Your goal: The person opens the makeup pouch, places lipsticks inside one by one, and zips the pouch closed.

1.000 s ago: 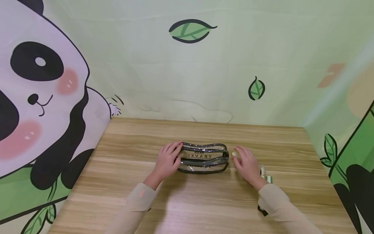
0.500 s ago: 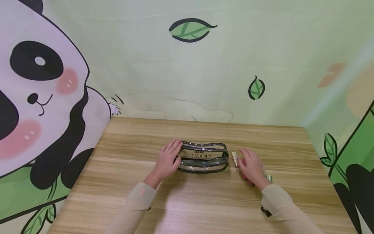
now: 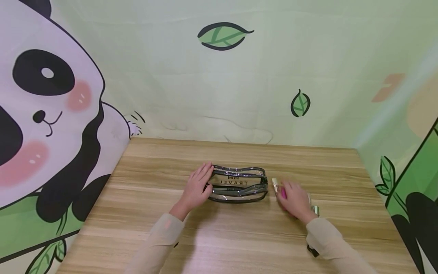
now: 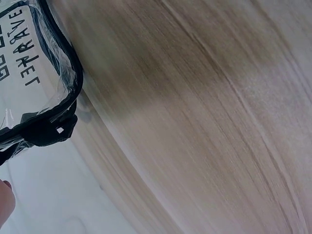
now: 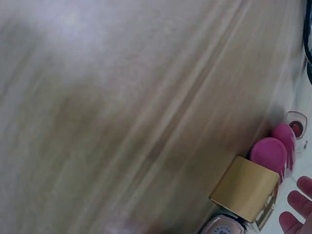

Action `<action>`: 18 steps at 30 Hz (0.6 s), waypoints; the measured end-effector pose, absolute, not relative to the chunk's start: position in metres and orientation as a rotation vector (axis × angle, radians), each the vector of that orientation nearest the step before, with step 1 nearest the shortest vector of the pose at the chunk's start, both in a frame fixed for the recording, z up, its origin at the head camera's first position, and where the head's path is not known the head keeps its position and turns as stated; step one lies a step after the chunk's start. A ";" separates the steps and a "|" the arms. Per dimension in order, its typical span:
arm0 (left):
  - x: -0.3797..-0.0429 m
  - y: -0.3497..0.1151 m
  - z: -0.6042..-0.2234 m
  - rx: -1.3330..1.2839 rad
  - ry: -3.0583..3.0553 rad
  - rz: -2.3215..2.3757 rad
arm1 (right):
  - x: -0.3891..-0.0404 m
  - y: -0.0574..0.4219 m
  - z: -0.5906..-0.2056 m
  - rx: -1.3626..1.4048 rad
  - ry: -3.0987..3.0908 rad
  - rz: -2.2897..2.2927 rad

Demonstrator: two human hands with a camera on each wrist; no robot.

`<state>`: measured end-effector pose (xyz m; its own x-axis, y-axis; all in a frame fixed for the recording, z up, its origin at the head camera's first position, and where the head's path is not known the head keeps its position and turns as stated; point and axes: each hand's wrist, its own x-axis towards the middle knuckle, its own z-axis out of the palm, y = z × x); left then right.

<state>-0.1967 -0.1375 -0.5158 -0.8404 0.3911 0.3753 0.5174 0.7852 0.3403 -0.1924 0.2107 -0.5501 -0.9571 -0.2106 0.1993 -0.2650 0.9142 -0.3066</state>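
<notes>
A clear travel pouch [image 3: 236,194] with black edging and mirrored "TRAVEL" lettering sits on the wooden table in the head view. My left hand [image 3: 195,186] rests against its left end, fingers straight. To the right of the pouch, my right hand [image 3: 295,198] is over several small cosmetics. A pale-capped tube [image 3: 275,185] and a pink item [image 3: 283,192] show by its thumb. In the right wrist view, pink rounded items [image 5: 269,155] stand beside a square gold cap [image 5: 246,189], with a clear container with a red end [image 5: 296,126] beyond. My fingertips [image 5: 298,200] appear apart from them.
A silvery-green item [image 3: 315,210] lies by the right wrist, and a black item [image 3: 312,250] shows beneath the right forearm. A round printed item [image 5: 222,226] stands by the gold cap. A panda-printed backdrop [image 3: 171,87] rises behind the wooden table [image 3: 239,236].
My right hand has moved away from the pale-capped tube, slightly right and nearer me, leaving it on the table. Pink now shows at the thumb. My left hand and the pouch hardly move.
</notes>
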 end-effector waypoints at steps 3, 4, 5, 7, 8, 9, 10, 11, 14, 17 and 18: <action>-0.197 -0.137 -0.516 -0.701 -2.687 -0.637 | -0.192 0.210 -0.555 0.393 -2.902 0.490; -0.197 -0.137 -0.517 -0.701 -2.686 -0.635 | -0.192 0.209 -0.557 0.399 -2.896 0.485; -0.197 -0.137 -0.517 -0.700 -2.685 -0.636 | -0.192 0.209 -0.559 0.401 -2.893 0.480; -0.197 -0.137 -0.517 -0.698 -2.688 -0.626 | -0.193 0.208 -0.563 0.396 -2.894 0.458; -0.197 -0.137 -0.517 -0.695 -2.694 -0.625 | -0.192 0.208 -0.565 0.392 -2.897 0.443; -0.197 -0.137 -0.517 -0.693 -2.699 -0.623 | -0.192 0.208 -0.566 0.382 -2.899 0.434; -0.197 -0.137 -0.517 -0.692 -2.702 -0.624 | -0.192 0.207 -0.568 0.371 -2.902 0.428; -0.197 -0.137 -0.516 -0.689 -2.705 -0.623 | -0.192 0.207 -0.569 0.359 -2.904 0.417; -0.197 -0.137 -0.517 -0.684 -2.710 -0.624 | -0.191 0.205 -0.572 0.323 -2.901 0.401; -0.197 -0.136 -0.517 -0.682 -2.705 -0.619 | -0.190 0.204 -0.573 0.286 -2.891 0.385; -0.197 -0.136 -0.518 -0.682 -2.705 -0.619 | -0.190 0.203 -0.574 0.274 -2.888 0.383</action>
<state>-0.1971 -0.1363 -0.5176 -0.8482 0.3822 0.3668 0.5037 0.7962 0.3352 -0.1899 0.2030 -0.5739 -0.9596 -0.1544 0.2352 -0.2104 0.9488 -0.2356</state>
